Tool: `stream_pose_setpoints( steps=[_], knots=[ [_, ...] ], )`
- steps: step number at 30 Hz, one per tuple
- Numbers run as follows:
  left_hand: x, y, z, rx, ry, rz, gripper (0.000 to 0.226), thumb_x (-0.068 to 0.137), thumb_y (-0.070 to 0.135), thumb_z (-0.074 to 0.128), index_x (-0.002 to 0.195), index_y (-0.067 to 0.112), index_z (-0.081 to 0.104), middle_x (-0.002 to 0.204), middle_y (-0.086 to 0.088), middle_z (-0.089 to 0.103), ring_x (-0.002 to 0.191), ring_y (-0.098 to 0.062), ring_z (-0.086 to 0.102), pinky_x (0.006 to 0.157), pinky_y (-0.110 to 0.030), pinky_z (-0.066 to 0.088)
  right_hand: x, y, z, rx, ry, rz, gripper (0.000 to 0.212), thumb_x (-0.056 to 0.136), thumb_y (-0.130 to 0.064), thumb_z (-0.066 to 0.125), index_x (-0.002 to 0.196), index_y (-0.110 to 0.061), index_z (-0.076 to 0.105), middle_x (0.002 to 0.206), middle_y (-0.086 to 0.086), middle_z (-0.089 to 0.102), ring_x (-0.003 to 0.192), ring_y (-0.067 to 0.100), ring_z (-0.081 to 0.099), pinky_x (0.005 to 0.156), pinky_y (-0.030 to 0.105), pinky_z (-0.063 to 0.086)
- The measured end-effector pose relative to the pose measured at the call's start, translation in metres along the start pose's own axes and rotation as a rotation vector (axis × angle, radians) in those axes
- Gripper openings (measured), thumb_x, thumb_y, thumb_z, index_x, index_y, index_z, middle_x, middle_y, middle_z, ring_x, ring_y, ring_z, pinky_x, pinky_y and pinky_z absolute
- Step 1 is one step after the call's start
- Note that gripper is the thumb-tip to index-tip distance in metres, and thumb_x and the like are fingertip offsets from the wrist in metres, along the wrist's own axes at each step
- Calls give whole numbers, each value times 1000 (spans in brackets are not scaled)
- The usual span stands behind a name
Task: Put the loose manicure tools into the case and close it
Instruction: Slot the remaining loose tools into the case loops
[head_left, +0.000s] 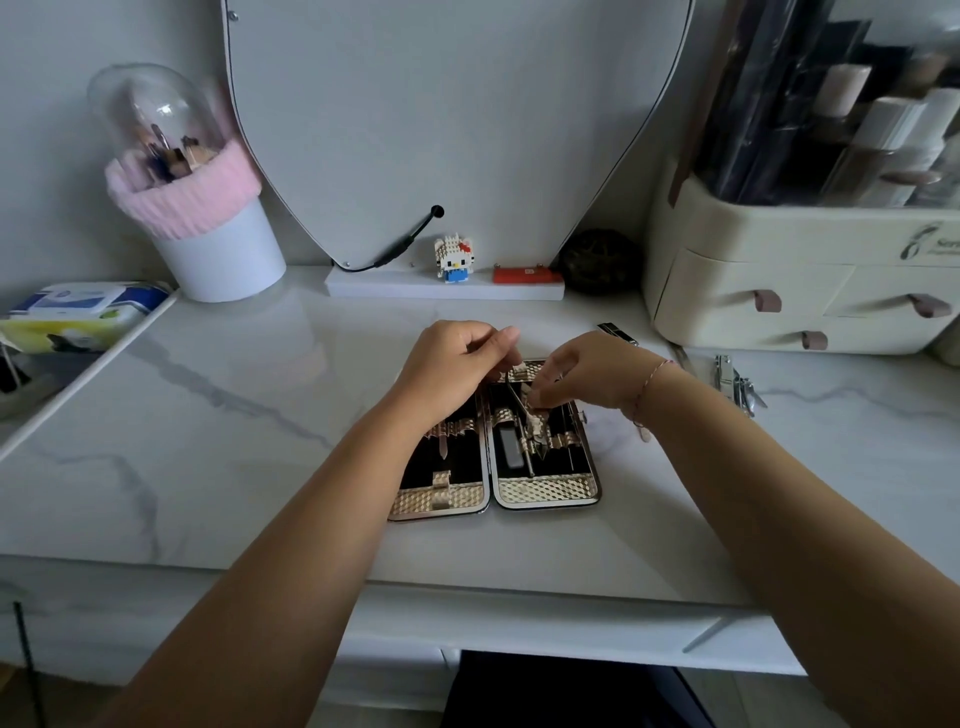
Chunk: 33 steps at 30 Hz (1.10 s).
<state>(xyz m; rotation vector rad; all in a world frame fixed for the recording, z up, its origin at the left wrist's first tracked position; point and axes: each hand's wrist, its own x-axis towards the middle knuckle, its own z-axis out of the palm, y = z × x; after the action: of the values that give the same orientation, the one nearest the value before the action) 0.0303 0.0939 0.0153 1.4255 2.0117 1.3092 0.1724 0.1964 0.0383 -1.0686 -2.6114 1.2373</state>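
A gold-patterned manicure case (545, 491) lies open on the white marble table, its two black-lined halves side by side. My left hand (447, 364) rests over the top of the left half, its fingertips pinched at the upper edge of the right half. My right hand (582, 371) pinches a thin metal tool (522, 421) that lies slanted under the straps of the right half. A small pointed tool (443, 447) sits in the left half. Loose nail clippers (735, 382) lie on the table to the right, and another metal tool (618, 332) lies behind my right hand.
A cream drawer organiser (789, 280) stands at the back right. A white cup with a pink cuff (208, 228) stands at the back left, a wipes pack (78, 312) on a side shelf. A mirror base with a small toy figure (453, 258) is behind the case.
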Motion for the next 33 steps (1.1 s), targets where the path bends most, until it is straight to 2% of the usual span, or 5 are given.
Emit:
stream_pose_setpoints(
  steps=[5, 15, 23, 29, 33],
  knots=[
    [0, 1, 0, -2, -9, 0, 32, 91, 42, 54, 76, 21, 72, 74, 9, 71, 70, -1, 64, 72, -21, 49, 3, -6, -8, -60, -63, 38, 12, 71, -25, 78, 81, -25, 72, 78, -11, 64, 81, 3, 53, 63, 16, 35],
    [-4, 3, -2, -22, -16, -16, 29, 92, 40, 54, 74, 24, 71, 73, 12, 69, 68, 3, 62, 71, -21, 45, 10, -22, -14, -519, -163, 54, 45, 76, -50, 68, 111, -22, 68, 120, 0, 62, 114, 20, 53, 98, 35, 40],
    [-1, -2, -5, -33, 73, -1, 30, 92, 41, 53, 76, 24, 71, 80, 3, 72, 81, -15, 66, 78, -30, 49, -24, 15, -60, 7, 96, -105, 19, 80, -20, 70, 98, -14, 68, 90, -1, 68, 82, 12, 58, 74, 25, 44],
    [3, -5, -8, 51, 53, -33, 29, 94, 41, 50, 80, 25, 70, 85, 15, 67, 82, 2, 60, 69, -18, 39, -56, 58, -73, -260, 300, 32, 16, 75, -29, 75, 74, -13, 72, 67, 1, 67, 58, 8, 55, 54, 2, 39],
    [2, -10, -10, 92, 49, -76, 33, 93, 43, 49, 81, 23, 72, 89, 11, 67, 86, -2, 58, 74, -23, 39, -59, 58, -50, -345, 293, 77, 22, 73, -37, 73, 67, -16, 73, 61, 7, 66, 57, 21, 62, 63, 27, 50]
  ],
)
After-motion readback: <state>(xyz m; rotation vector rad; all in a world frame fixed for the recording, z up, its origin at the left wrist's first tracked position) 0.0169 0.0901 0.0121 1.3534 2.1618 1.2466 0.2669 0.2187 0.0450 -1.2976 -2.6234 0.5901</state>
